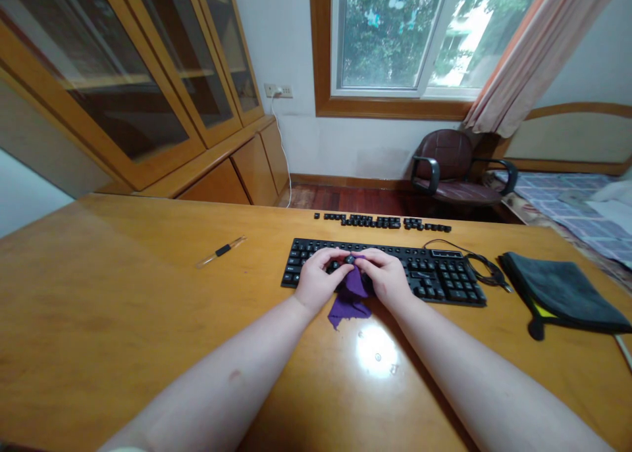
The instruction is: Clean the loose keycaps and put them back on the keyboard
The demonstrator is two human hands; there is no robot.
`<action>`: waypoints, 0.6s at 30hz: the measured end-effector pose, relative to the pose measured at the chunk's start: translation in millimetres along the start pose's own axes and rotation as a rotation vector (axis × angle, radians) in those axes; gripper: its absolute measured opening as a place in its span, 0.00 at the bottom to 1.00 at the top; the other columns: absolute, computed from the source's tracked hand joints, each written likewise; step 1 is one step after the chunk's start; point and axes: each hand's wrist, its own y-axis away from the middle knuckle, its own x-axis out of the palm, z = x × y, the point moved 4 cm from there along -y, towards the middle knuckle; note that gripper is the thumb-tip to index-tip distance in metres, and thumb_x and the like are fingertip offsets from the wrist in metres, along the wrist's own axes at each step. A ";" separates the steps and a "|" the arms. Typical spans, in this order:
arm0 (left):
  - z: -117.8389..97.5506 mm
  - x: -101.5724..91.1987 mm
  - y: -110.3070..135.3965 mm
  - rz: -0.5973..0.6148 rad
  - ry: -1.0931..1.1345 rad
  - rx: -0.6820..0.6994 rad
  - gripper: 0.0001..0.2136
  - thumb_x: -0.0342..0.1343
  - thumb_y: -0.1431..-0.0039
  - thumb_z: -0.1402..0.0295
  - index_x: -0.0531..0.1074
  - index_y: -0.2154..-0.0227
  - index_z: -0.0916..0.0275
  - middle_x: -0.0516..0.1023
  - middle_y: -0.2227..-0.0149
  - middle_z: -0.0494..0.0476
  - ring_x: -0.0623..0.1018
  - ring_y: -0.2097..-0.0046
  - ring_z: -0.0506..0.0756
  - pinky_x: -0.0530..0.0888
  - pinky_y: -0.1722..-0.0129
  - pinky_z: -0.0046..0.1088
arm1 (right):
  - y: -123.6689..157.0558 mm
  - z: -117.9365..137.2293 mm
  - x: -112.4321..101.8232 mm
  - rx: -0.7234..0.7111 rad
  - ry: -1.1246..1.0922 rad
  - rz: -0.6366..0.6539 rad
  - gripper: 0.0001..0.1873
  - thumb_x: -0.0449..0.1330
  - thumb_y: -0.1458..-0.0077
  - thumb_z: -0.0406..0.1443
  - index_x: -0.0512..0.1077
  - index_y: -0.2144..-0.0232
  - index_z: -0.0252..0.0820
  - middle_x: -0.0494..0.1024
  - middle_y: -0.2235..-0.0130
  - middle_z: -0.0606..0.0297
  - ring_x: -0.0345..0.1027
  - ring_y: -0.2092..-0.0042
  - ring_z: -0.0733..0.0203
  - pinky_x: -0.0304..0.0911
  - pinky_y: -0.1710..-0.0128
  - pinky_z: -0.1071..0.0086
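Both hands meet above the middle of a black keyboard [447, 282] lying on the wooden desk. Between thumb and fingers, my left hand [320, 277] pinches a small black keycap [349, 259]. My right hand [388, 279] grips a purple cloth [351, 301] against the keycap, and the cloth's ragged end hangs down over the keyboard's front edge onto the desk. The top row of the keyboard shows bare switches without caps. Behind it, loose black keycaps [370, 222] lie in rows along the far edge of the desk.
A slim clear tool with a black grip [223, 249] lies on the left of the desk [123, 320]. To the right are the coiled keyboard cable [486, 271] and a folded grey cloth [563, 294]. Beyond the desk stands a brown armchair [447, 159].
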 end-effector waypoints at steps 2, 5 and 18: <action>-3.5 -1.7 -0.9 0.017 -0.026 0.023 0.09 0.59 0.49 0.68 0.75 0.63 0.60 0.76 0.62 0.58 0.76 0.59 0.54 0.73 0.55 0.34 | -0.5 -1.7 -1.3 0.020 -0.009 -0.019 0.11 0.62 0.53 0.42 0.79 0.69 0.43 0.76 0.71 0.63 0.68 0.69 0.62 0.65 0.67 0.68; -10.1 -3.4 -2.2 0.049 -0.060 0.068 0.10 0.55 0.46 0.69 0.75 0.60 0.58 0.76 0.59 0.57 0.75 0.56 0.54 0.72 0.51 0.34 | -1.2 -4.2 -1.8 0.038 -0.035 -0.032 0.13 0.61 0.52 0.42 0.78 0.66 0.42 0.75 0.72 0.64 0.67 0.71 0.63 0.65 0.67 0.68; -12.0 -0.3 -4.9 0.025 0.028 0.006 0.06 0.55 0.46 0.70 0.76 0.68 0.61 0.77 0.64 0.57 0.76 0.59 0.53 0.72 0.53 0.33 | 0.6 -5.0 1.9 -0.025 -0.036 0.049 0.13 0.60 0.49 0.38 0.76 0.59 0.49 0.71 0.64 0.64 0.65 0.66 0.64 0.63 0.67 0.70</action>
